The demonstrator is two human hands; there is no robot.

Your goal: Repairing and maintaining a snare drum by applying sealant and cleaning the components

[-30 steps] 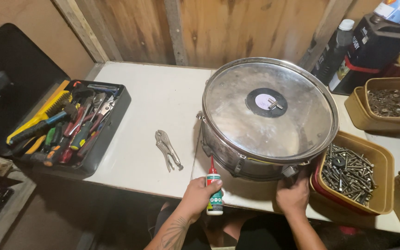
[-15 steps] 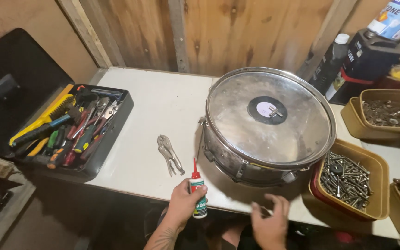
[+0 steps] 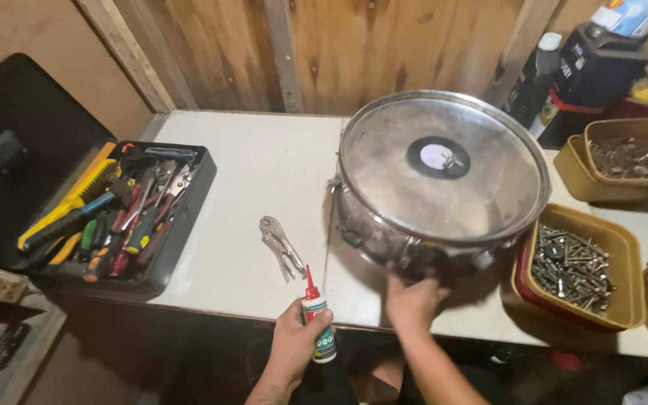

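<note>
— Where is the bottle right now?

— The left hand (image 3: 294, 343) is closed around a small white squeeze bottle (image 3: 319, 330) with a red pointed nozzle, held upright at the near edge of the white desk (image 3: 264, 172), just below the locking pliers (image 3: 282, 245).

— And the other hand?

— The right hand (image 3: 412, 298) rests against the near side of the snare drum (image 3: 441, 180), fingers bent on the shell; it is blurred, so I cannot tell whether it really grips.

— How would that drum handle?

— I judge it fairly heavy and stiff: a shiny metal shell and hoop, round and smooth, likely slippery. The clear head looks thin, so the shell or rim is the safer hold. The bottle seems light, soft plastic.

— What else lies about?

— A black tray of screwdrivers (image 3: 118, 217) on the left, and a tan bin of screws (image 3: 575, 266) on the right.
</note>
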